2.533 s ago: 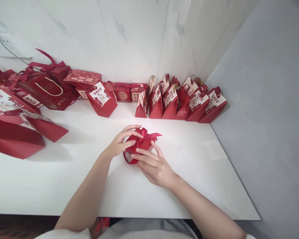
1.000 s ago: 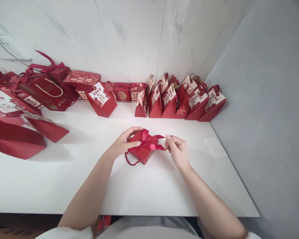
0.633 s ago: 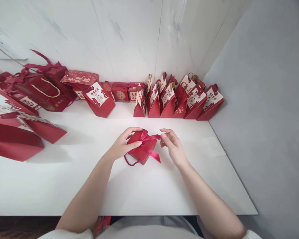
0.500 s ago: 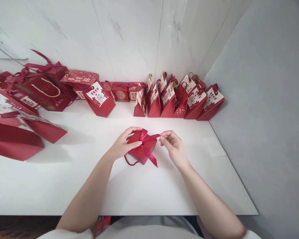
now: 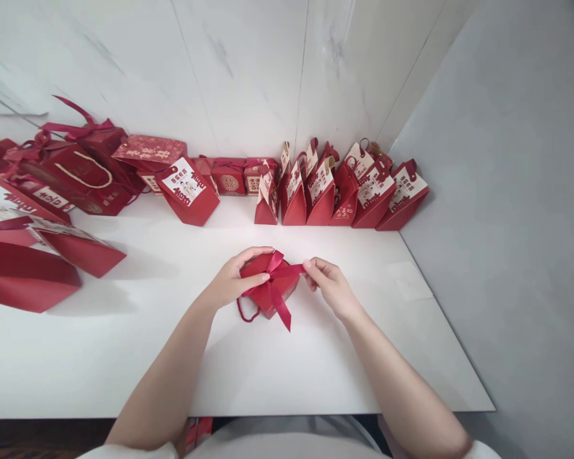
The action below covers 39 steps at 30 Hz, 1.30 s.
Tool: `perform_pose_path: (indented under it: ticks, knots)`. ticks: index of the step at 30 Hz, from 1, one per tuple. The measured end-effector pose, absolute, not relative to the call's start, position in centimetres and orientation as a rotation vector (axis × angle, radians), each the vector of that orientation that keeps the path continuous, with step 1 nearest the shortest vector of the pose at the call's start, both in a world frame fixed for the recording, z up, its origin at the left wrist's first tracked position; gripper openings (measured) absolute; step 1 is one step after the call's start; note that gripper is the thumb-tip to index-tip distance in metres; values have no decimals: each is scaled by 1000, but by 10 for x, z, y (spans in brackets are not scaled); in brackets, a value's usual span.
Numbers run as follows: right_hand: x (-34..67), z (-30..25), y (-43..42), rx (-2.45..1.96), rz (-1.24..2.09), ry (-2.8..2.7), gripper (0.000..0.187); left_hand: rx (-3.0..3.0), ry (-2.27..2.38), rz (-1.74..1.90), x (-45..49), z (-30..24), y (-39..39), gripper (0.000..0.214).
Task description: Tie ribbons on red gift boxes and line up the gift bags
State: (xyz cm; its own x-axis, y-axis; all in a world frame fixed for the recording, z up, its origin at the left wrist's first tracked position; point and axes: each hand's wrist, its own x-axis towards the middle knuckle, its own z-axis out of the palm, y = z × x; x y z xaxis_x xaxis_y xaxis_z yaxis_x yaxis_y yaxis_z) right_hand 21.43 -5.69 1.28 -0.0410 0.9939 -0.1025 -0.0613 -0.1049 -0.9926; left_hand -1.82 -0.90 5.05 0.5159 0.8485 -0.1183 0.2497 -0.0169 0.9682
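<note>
A small red gift box (image 5: 283, 294) sits on the white table (image 5: 287, 370) in front of me, with a dark red cord handle (image 5: 249, 317) looping out at its left. Across its top lies a crimson ribbon (image 5: 278, 305) gathered at a knot near the middle. My left hand (image 5: 234, 274) wraps the box's left side, its thumb pressing by the knot and its fingers along the far edge. Between thumb and fingertips, my right hand (image 5: 326, 284) pinches the ribbon's right end, drawn out past the box. The other ribbon end hangs over the near side.
Several red gift boxes (image 5: 385, 199) stand along the marble wall at the back right. More red boxes and bags (image 5: 83, 178) crowd the left side. A white paper piece (image 5: 412, 280) lies near the table's right edge, beside a grey wall (image 5: 521, 210).
My right fingers have shifted slightly along the ribbon end toward the box, which has turned a little. The near ribbon end hangs lower and more to the left.
</note>
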Motion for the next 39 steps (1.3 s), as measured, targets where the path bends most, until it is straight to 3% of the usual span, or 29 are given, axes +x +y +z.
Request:
perform_pose_path:
  ticks: [12,21,25,27,30,33,39]
  knots:
    - [225,32,-69,-990,1836,-1583,28,1627,987,679,-16,47,-8,48]
    - [238,29,-69,-1031,1912,-1819,36,1674,820,852,-48,52,4,37]
    - [240,21,-61,-1225,1555,-1700,43,1918,833,704,-72,70,2,39]
    - [235,16,-58,-1359,1234,-1633,37,2037,913,546,-74,76,-2,43]
    - [224,11,-57,-1310,948,-1614,28,2120,978,460,-68,78,-6,28]
    - [213,9,-59,-1143,845,-1699,30,2116,979,452,-59,74,-6,16]
    - [199,7,-64,-1066,817,-1864,47,1909,997,493,-49,67,-5,25]
